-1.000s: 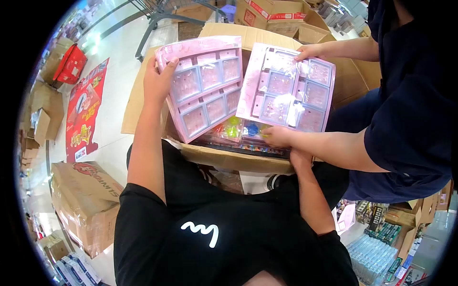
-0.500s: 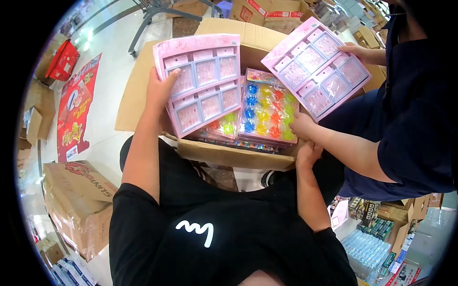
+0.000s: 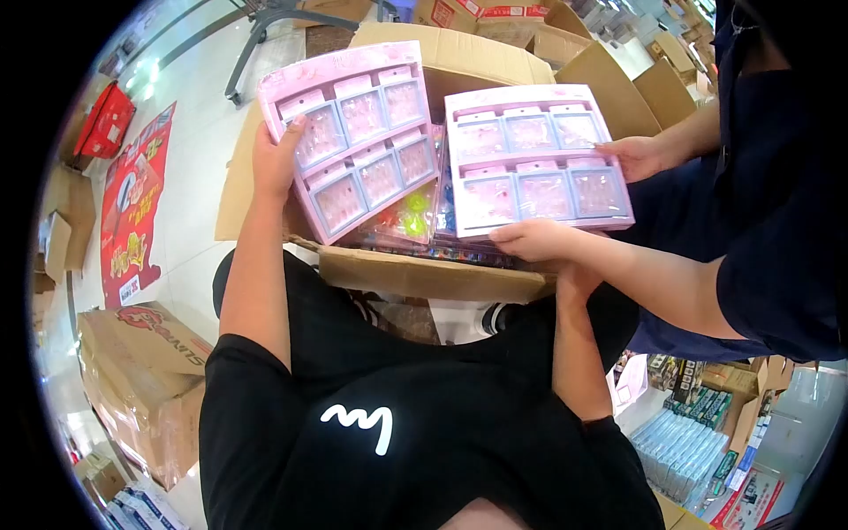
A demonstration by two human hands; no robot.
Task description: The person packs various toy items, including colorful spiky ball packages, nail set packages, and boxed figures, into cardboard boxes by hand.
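My left hand (image 3: 279,159) grips the left edge of a pink display pack (image 3: 422,152), its thumb on the front. The pack has two rows of small framed boxes and is tilted over an open cardboard carton (image 3: 389,272). My right hand (image 3: 579,281) is by the carton's near right corner, mostly behind another person's forearm, so its fingers are hidden. That person's two hands (image 3: 534,240) hold a second, similar pink pack (image 3: 539,159) beside mine. Under both packs, clear-wrapped trays with bright spiky pieces (image 3: 415,221) lie in the carton, partly covered.
Another person in dark clothes (image 3: 768,212) stands close on the right. A taped carton (image 3: 141,389) stands at the lower left, and a red basket (image 3: 104,121) farther back. Stacked clear packs (image 3: 676,450) lie at the lower right. A metal rack's leg (image 3: 252,53) is behind the carton.
The other person's pink pack has swung from tilted to nearly level and moved left and down, now covering most of the colourful tray. My pack has shifted slightly left and up.
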